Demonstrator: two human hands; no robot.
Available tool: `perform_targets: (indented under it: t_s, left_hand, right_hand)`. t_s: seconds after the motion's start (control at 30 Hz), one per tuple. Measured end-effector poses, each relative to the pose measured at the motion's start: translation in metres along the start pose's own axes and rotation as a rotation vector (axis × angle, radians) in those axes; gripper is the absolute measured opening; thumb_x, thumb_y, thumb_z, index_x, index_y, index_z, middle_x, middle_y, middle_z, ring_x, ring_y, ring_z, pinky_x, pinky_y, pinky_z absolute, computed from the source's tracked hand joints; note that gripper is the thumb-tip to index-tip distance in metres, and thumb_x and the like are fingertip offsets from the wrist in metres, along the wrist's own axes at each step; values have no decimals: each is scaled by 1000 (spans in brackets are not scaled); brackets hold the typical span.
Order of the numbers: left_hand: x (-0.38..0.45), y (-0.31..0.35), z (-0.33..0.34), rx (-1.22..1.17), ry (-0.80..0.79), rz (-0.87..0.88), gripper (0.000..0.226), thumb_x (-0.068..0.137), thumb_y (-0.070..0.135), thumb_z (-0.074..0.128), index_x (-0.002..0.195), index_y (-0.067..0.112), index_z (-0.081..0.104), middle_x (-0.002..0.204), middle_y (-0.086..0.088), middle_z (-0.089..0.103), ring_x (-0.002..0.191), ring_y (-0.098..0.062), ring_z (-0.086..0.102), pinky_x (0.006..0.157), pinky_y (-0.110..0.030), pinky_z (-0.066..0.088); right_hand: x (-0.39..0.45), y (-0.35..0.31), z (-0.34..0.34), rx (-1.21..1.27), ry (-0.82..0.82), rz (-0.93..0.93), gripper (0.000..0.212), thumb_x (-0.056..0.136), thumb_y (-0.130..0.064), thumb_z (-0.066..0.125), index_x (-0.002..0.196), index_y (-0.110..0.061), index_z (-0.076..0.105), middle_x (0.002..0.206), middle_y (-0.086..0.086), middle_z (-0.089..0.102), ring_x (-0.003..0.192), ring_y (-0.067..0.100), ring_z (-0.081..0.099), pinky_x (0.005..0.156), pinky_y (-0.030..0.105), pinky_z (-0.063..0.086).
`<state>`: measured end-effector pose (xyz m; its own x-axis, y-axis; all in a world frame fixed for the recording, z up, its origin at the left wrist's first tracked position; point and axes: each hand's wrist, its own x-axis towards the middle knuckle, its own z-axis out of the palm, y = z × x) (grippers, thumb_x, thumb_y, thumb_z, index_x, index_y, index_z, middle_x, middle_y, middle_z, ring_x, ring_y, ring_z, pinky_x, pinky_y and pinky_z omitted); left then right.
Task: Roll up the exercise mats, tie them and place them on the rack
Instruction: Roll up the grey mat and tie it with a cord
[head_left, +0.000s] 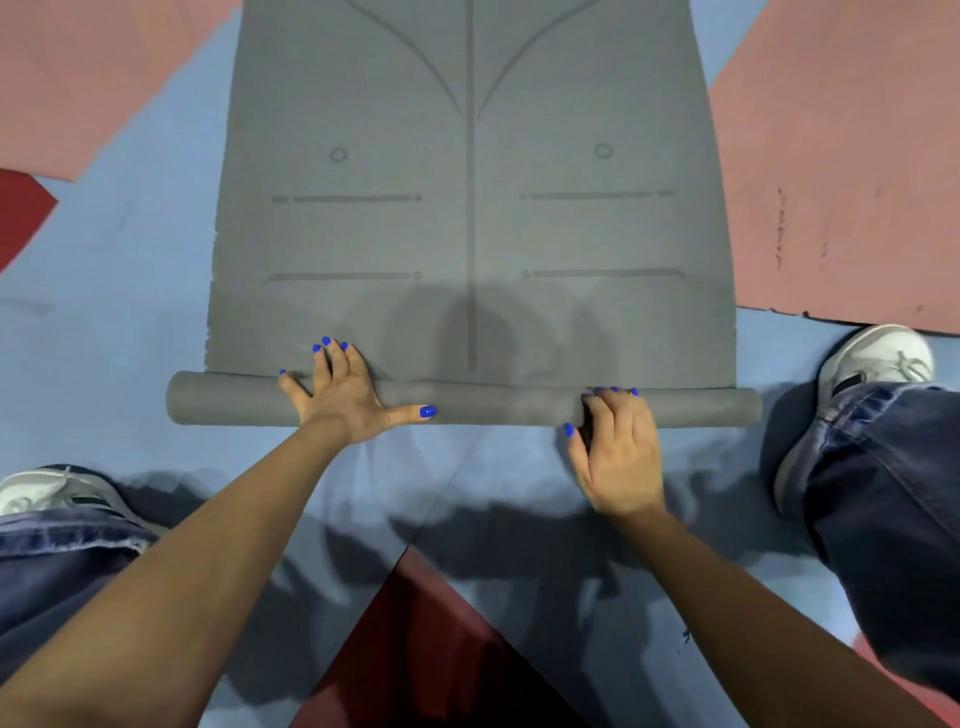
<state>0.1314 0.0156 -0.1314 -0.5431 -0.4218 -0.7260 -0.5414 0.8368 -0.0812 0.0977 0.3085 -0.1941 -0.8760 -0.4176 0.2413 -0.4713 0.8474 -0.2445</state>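
Observation:
A grey exercise mat (467, 208) with printed alignment lines lies flat on the floor and stretches away from me. Its near end is wound into a thin roll (493, 405) lying crosswise. My left hand (343, 389) presses flat on the roll's left part, fingers spread and reaching onto the flat mat. My right hand (615, 441) grips the roll's right part, fingers curled over its top and thumb at its near side.
Pink mats lie on the floor at the far left (78, 78) and at the right (841, 182). The floor is blue (130, 312) with dark red patches (415, 649). My white shoes sit at the left (47, 491) and right (878, 364), jeans legs beside them.

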Motion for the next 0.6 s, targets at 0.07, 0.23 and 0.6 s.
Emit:
perform_targets:
  t_s: [0.07,0.23,0.6]
  left_hand:
    - [0,-1,1,-1,19,6,149,37,97,25,151,7,-6,160,-8,-12,146,-21,-16,112,-65,-3]
    - [-3,-5,13,-35,123,43,133,49,95,25,153,18,-7,160,3,-14,146,-18,-17,112,-60,-6]
    - [10,-4,-2,-122,136,59,135,45,96,29,152,24,-14,159,6,-21,146,-16,-16,111,-64,-9]
  right_hand:
    - [-4,-2,3,37,-72,7,43,88,-28,48,119,1,53,119,22,59,118,33,44,111,44,23]
    - [19,9,-1,36,-240,-51,48,99,-40,30,127,-4,47,125,17,56,122,30,43,116,38,14]
    - [46,11,-11,80,-427,-29,64,99,-50,15,119,-6,57,125,13,58,115,28,51,106,35,21]
